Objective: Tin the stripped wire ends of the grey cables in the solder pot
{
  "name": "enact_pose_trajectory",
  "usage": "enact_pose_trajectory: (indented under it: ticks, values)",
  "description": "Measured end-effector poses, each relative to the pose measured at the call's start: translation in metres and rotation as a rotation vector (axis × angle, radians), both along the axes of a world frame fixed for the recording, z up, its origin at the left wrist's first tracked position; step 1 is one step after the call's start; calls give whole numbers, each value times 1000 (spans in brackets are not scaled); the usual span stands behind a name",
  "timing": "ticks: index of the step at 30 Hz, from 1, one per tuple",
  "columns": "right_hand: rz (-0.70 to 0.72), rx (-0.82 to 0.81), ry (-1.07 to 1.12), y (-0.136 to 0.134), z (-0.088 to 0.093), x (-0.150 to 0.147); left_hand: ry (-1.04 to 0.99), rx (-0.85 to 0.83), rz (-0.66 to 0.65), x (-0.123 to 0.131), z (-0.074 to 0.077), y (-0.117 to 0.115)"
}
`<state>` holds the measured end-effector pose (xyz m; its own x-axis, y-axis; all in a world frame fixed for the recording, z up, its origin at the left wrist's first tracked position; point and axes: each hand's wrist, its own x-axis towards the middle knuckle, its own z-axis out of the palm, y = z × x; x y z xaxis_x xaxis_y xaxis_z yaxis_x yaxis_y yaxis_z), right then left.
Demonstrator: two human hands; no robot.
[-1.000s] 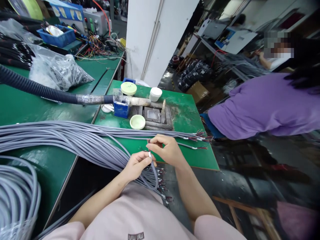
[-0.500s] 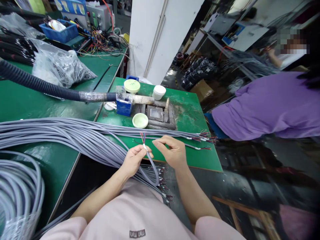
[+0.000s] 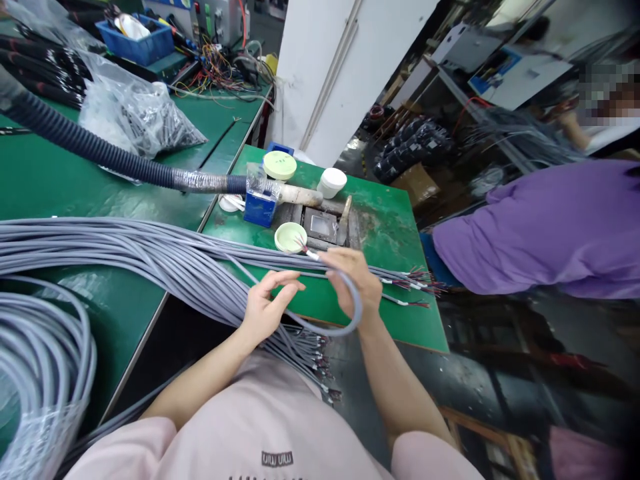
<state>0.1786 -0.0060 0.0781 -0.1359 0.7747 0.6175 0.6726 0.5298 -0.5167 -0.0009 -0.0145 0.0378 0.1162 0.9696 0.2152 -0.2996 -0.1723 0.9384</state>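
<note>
My right hand (image 3: 356, 283) is closed on a grey cable (image 3: 353, 313), whose stripped end points left. The thin coloured wires (image 3: 302, 244) of that end are over the rim of a small pale green dish (image 3: 285, 237); whether they touch it I cannot tell. Below the hand the cable bends in a loop toward my body. Nothing is in my left hand (image 3: 270, 303), its thumb and fingers apart, beside a thick bundle of grey cables (image 3: 195, 280). Just behind the dish sits a small square metal pot (image 3: 321, 225) with a shiny surface.
A ribbed hose (image 3: 115, 157) runs from the left to a blue box (image 3: 260, 208). A white tub (image 3: 333, 181) and a round yellow-green lid (image 3: 280, 165) stand behind. Coiled cables (image 3: 45, 360) lie at left. A person in a purple top (image 3: 540, 230) is at right.
The cable has passed from my left hand to my right, and its wire end now leans left to the dish instead of pointing up. My left hand has opened. The view has shifted slightly.
</note>
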Motion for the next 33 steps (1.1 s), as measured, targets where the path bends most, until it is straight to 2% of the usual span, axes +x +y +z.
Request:
enact_pose_trajectory:
  ticks: [3,5,7,10,16,24,33]
  values:
    - [-169,-38,85,27,9,5,254,418,335,-12,-10,5]
    - [-202,-74,108,44,13,5,360,560,465,-16,-19,10]
    - [-204,-115,114,61,15,3,427,621,519,-18,-27,14]
    - [-172,-193,112,82,11,1,466,644,548,-17,-33,17]
    - [-134,-270,26,109,4,-5,498,612,539,-17,-34,16]
    - [-158,-310,-121,118,-2,-14,492,602,518,-18,-34,17]
    - [-137,-274,-211,121,-3,-17,502,593,514,-18,-32,17]
